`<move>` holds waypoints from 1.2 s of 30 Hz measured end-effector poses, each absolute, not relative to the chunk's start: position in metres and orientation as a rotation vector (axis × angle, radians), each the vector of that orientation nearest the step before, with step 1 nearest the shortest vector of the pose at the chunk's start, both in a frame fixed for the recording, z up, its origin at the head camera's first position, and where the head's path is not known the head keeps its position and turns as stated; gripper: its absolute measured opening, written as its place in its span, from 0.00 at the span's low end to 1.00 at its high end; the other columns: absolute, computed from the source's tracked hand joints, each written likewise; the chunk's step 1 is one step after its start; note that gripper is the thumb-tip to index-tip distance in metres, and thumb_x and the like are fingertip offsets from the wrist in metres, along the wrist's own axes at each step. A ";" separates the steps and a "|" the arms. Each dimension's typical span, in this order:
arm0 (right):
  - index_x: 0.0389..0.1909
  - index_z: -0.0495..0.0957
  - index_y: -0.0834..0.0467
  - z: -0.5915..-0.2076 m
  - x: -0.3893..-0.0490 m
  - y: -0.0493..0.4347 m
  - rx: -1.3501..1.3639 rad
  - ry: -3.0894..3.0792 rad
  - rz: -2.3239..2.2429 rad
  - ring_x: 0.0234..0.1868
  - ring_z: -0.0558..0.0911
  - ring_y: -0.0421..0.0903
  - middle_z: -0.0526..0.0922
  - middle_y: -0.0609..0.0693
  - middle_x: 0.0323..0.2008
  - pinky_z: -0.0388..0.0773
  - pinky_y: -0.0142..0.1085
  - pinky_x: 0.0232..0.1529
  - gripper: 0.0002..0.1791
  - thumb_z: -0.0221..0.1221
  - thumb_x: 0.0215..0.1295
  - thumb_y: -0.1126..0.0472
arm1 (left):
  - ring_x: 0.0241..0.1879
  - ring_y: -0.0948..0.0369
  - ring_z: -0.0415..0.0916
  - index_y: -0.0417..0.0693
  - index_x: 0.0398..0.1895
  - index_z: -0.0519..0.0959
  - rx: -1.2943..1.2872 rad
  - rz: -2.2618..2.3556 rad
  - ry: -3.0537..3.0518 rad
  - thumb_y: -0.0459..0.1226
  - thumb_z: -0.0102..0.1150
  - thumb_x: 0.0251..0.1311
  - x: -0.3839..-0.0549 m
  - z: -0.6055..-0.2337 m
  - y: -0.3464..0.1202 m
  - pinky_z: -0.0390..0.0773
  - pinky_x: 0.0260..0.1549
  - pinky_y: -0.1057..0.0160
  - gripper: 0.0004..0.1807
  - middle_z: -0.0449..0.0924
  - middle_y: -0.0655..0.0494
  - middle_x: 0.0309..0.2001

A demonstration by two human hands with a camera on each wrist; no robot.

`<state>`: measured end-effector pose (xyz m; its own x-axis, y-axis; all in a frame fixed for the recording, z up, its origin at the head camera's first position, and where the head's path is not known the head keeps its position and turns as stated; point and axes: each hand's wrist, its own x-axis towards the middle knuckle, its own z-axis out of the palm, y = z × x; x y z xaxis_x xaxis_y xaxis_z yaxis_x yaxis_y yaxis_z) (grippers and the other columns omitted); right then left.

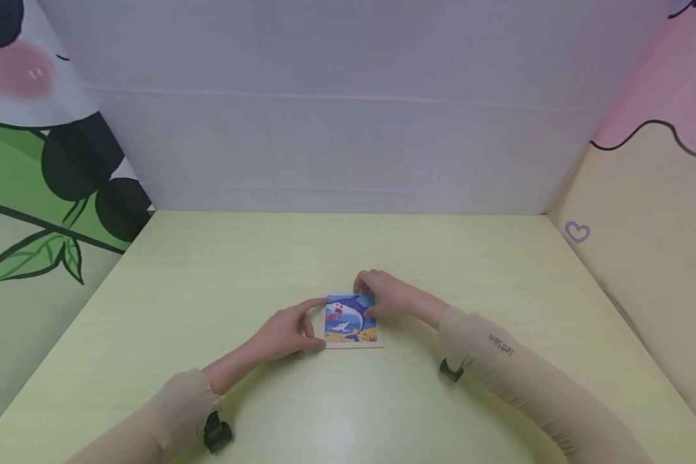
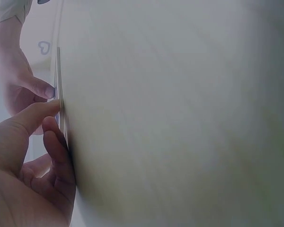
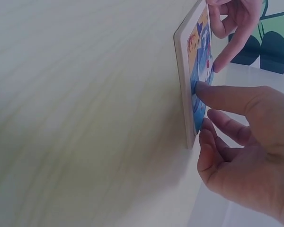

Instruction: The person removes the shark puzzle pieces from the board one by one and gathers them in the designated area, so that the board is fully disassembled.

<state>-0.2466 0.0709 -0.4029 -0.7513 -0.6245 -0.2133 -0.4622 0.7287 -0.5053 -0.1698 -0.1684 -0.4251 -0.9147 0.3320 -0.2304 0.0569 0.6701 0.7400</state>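
A small, flat square wooden picture board (image 1: 350, 345) lies on the table, with a whale in blue water over a sandy bottom printed on it and a pale border along its bottom. My left hand (image 1: 287, 332) spans its left side, the straight index finger at the upper corner and the thumb at the lower one. At the upper right, my right hand (image 1: 390, 294) holds the board; in the right wrist view, its thumb (image 3: 227, 98) presses on the picture and its other fingers curl at the far edge. Those fingertips are partly hidden.
The pale wood-grain table (image 1: 238, 258) extends around the board on all sides. A plain whitish wall (image 1: 348, 148) closes off the back. Painted panels stand to the left (image 1: 29, 193) and right (image 1: 649, 225). Both forearms wear beige sleeves with dark straps.
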 end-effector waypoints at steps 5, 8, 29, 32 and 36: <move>0.56 0.75 0.58 -0.406 -0.248 0.071 -0.842 2.576 -0.590 0.56 0.76 0.49 0.80 0.52 0.51 0.73 0.43 0.63 0.24 0.69 0.58 0.63 | 0.18 0.61 0.74 0.53 0.74 0.62 0.307 1.109 2.541 0.39 0.73 0.51 -0.170 -0.426 -0.169 0.73 0.21 0.65 0.46 0.78 0.56 0.29; 0.56 0.76 0.58 -0.406 -0.247 0.071 -0.840 2.584 -0.590 0.56 0.77 0.48 0.79 0.52 0.51 0.73 0.43 0.63 0.24 0.68 0.59 0.62 | 0.18 0.61 0.74 0.53 0.74 0.62 0.305 1.112 2.539 0.39 0.73 0.51 -0.170 -0.426 -0.169 0.73 0.21 0.65 0.46 0.78 0.56 0.29; 0.55 0.82 0.57 -0.410 -0.244 0.077 -0.918 2.635 -0.638 0.51 0.79 0.47 0.82 0.52 0.50 0.77 0.40 0.56 0.24 0.70 0.56 0.62 | 0.18 0.61 0.75 0.52 0.74 0.62 0.300 1.109 2.538 0.38 0.74 0.49 -0.170 -0.424 -0.168 0.75 0.21 0.64 0.47 0.78 0.56 0.28; 0.57 0.81 0.57 -0.408 -0.240 0.079 -0.926 2.627 -0.657 0.51 0.79 0.47 0.81 0.53 0.51 0.78 0.40 0.55 0.23 0.67 0.58 0.65 | 0.18 0.61 0.75 0.52 0.74 0.62 0.300 1.106 2.539 0.37 0.74 0.49 -0.170 -0.424 -0.168 0.75 0.21 0.64 0.47 0.79 0.56 0.27; 0.58 0.80 0.57 -0.405 -0.237 0.082 -0.958 2.614 -0.649 0.52 0.78 0.49 0.80 0.55 0.52 0.78 0.41 0.56 0.23 0.64 0.60 0.69 | 0.18 0.61 0.75 0.53 0.74 0.63 0.295 1.111 2.538 0.37 0.74 0.49 -0.170 -0.426 -0.168 0.75 0.21 0.64 0.46 0.79 0.56 0.27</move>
